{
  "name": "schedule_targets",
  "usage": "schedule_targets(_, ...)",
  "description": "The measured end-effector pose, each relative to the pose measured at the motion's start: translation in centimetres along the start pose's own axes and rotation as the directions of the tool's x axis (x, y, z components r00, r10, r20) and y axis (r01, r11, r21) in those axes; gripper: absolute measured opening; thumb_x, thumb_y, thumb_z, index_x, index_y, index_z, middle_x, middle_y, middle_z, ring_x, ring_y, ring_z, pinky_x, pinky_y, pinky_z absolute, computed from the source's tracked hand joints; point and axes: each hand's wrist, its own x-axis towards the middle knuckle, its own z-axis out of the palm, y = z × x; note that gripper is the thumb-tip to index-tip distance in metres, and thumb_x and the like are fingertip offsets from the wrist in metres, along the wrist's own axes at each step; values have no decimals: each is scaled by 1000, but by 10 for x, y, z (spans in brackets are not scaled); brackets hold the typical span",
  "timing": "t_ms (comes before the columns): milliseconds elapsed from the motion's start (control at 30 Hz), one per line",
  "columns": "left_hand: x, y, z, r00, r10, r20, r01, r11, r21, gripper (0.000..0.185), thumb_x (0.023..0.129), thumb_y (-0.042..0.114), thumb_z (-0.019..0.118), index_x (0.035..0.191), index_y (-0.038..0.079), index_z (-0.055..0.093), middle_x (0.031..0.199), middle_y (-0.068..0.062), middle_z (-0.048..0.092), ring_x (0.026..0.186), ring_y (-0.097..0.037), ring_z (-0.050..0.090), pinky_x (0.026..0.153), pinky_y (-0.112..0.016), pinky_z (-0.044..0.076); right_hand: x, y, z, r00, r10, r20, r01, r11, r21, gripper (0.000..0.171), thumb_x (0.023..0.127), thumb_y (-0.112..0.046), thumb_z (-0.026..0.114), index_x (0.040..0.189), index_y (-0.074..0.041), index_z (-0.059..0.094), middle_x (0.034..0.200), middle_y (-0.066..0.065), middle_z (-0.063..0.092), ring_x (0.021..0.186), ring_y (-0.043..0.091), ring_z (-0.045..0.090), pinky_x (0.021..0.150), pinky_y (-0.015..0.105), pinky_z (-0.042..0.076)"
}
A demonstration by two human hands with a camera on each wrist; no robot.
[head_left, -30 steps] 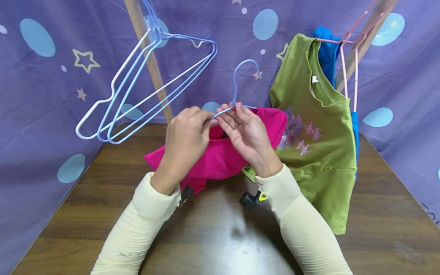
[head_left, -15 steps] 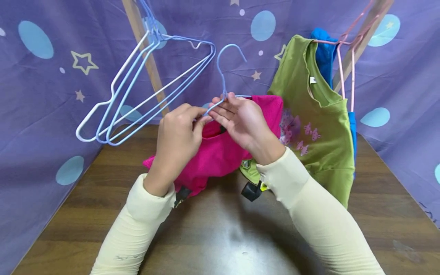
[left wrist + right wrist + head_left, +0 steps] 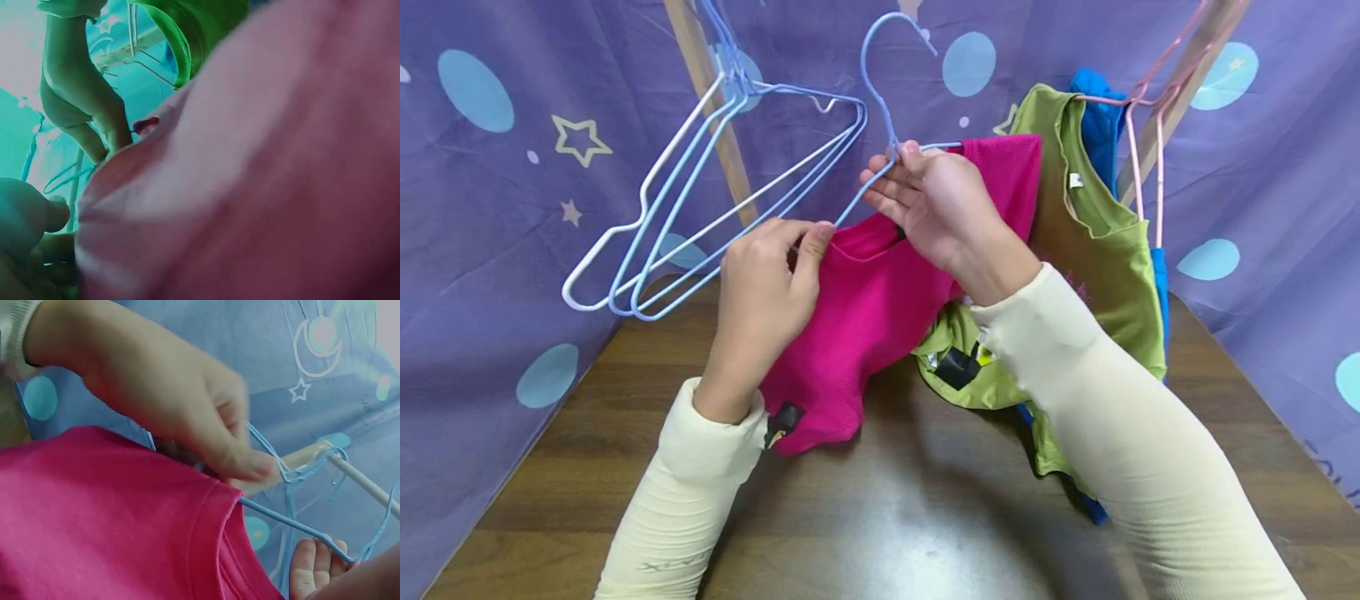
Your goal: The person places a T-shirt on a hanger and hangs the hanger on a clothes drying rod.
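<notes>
Pink shirt (image 3: 880,292) hangs on blue hanger (image 3: 880,108) pinched by right hand (image 3: 932,204); left hand (image 3: 767,283) grips its collar.

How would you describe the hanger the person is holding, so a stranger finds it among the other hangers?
Start at the wooden rod on the left, where empty wire hangers hang together. Just right of them, the right hand pinches one light blue wire hanger at its neck. It alone hangs on no rod and carries a pink T-shirt.

Right hand (image 3: 936,204) has lifted blue hanger (image 3: 880,100) (pink shirt (image 3: 880,300) rising too)
</notes>
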Motion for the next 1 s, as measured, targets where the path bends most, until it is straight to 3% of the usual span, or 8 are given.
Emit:
schedule_targets(167, 1, -7, 4, 994, -103, 22, 101, 993, 66, 52, 110, 36, 45, 84, -1, 71, 83, -16, 70, 85, -41, 68, 76, -56, 50, 2, -19, 1, 1000, 15, -27, -14, 1000, 12, 33, 110, -18, 39, 90, 3, 55, 88, 14, 62, 92, 27, 63, 109, 41, 46)
schedule_targets(300, 2, -12, 3, 980, -191, 52, 185, 977, 102, 56, 111, 41, 37, 101, 2, 76, 98, -15, 74, 100, -42, 69, 82, -59, 50, 4, -31, 5, 999, 10, -34, -10, 1000, -2, 31, 110, -18, 40, 89, 2, 53, 88, 13, 61, 87, 26, 63, 109, 40, 46)
schedule_targets(433, 2, -16, 3, 968, -235, 92, 221, 965, 139, 56, 110, 41, 37, 88, 3, 70, 86, -16, 70, 89, -42, 68, 73, -58, 49, 7, -41, 9, 999, 8, -41, -9, 1000, -17, 29, 110, -16, 41, 89, 0, 52, 86, 12, 60, 83, 26, 62, 103, 38, 49)
schedule_targets(567, 2, -20, 4, 944, -299, 140, 265, 939, 219, 46, 107, 40, 47, 94, 2, 71, 89, -16, 70, 85, -43, 67, 67, -59, 50, 12, -50, 13, 999, 9, -50, -10, 1000, -13, 26, 109, -14, 42, 90, 0, 53, 87, 13, 58, 82, 28, 60, 95, 37, 51)
schedule_targets(667, 1, -25, 7, 913, -368, 177, 300, 899, 319, 44, 104, 40, 54, 111, 0, 71, 106, -19, 72, 93, -50, 68, 69, -66, 52, 14, -57, 14, 999, 2, -52, -2, 1000, -18, 26, 110, -14, 42, 92, 0, 53, 87, 14, 59, 81, 28, 60, 95, 37, 51)
schedule_targets(767, 1, -29, 9, 890, -418, 183, 312, 850, 423, 48, 103, 39, 56, 111, -7, 66, 106, -27, 69, 93, -56, 66, 69, -70, 51, 16, -62, 15, 998, -4, -63, 3, 1000, -5, 24, 109, -13, 42, 94, 1, 55, 88, 14, 60, 83, 29, 60, 99, 39, 51)
schedule_targets(933, 2, -35, 15, 881, -457, 119, 318, 761, 565, 51, 103, 34, 56, 114, -15, 63, 102, -33, 68, 90, -55, 67, 68, -68, 52, 15, -66, 13, 998, -8, -69, 9, 1000, 11, 22, 109, -14, 45, 98, 1, 56, 91, 15, 61, 86, 30, 61, 101, 40, 50)
schedule_targets(1000, 2, -37, 16, 878, -466, 112, 318, 740, 593, 52, 103, 33, 56, 114, -16, 63, 100, -33, 68, 89, -54, 67, 68, -67, 53, 15, -68, 12, 998, -10, -62, 11, 1000, 7, 22, 109, -15, 44, 99, 2, 56, 92, 15, 60, 87, 30, 61, 102, 40, 50)
